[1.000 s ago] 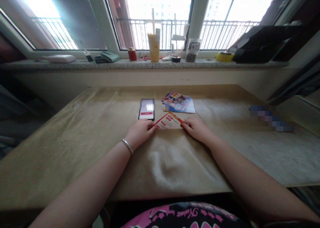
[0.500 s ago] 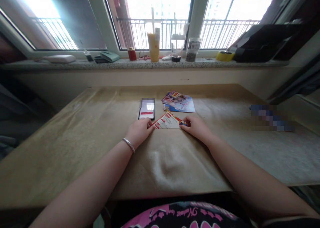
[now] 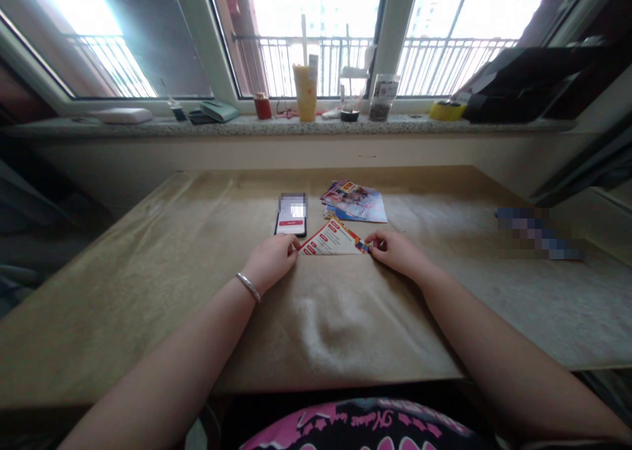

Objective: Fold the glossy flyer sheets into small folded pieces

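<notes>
A folded paper sheet (image 3: 330, 241) lies on the table in a triangle shape, its point facing the window. It has white faces with red labels and small print, and a coloured strip along the right edge. My left hand (image 3: 272, 260) pinches its left corner between thumb and fingers. At the opposite corner, my right hand (image 3: 399, 252) grips the colourful tip the same way. Just beyond my left hand lies a phone (image 3: 291, 227) with its screen lit. Behind the folded sheet sits a small pile of printed colour sheets (image 3: 368, 206).
A tan cloth (image 3: 148, 292) covers the table. Off to the right lies a blurred blue printed item (image 3: 538, 233). The stone windowsill (image 3: 276, 127) holds a yellow drink cup (image 3: 306, 95), a red jar (image 3: 263, 106), yellow tape (image 3: 447, 111) and a black box (image 3: 513, 95).
My hands have drawn slightly apart, the right one shifting right along the paper's corner. More of the coloured right tip and the left labels shows now. The phone and pile stay in place.
</notes>
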`<action>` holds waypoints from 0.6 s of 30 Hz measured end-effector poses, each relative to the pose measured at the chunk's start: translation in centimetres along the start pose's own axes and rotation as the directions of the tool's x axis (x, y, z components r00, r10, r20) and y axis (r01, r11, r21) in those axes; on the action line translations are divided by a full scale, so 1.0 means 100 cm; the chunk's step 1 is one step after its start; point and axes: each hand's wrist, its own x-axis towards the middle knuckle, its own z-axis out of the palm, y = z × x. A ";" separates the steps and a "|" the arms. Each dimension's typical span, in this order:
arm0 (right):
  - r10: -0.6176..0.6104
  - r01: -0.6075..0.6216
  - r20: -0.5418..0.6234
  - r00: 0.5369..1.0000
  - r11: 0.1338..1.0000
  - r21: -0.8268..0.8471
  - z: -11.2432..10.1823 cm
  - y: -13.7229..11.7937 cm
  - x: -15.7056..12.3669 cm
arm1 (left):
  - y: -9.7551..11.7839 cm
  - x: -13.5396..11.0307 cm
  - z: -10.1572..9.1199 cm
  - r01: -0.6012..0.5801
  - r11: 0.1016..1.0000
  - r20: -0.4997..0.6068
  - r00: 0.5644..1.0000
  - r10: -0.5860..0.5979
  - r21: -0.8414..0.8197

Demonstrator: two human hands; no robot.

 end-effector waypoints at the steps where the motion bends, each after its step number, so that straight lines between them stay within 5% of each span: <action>1: -0.007 0.007 -0.003 1.000 1.000 0.005 0.000 0.000 0.000 | 0.001 -0.001 0.000 -0.008 1.000 -0.005 1.000 0.008 -0.002; 7: -0.060 0.063 -0.071 0.996 0.998 0.031 -0.002 -0.009 -0.004 | 0.004 -0.002 -0.002 -0.054 0.996 -0.066 0.997 0.049 -0.076; 13: -0.318 0.324 -0.083 0.944 0.944 0.066 -0.002 -0.013 -0.008 | 0.001 -0.001 0.001 -0.189 0.968 -0.182 0.970 0.159 -0.163; 18: -0.413 0.414 -0.028 0.910 0.905 0.095 -0.002 -0.013 -0.011 | 0.000 0.000 0.004 -0.303 0.941 -0.150 0.948 0.281 -0.149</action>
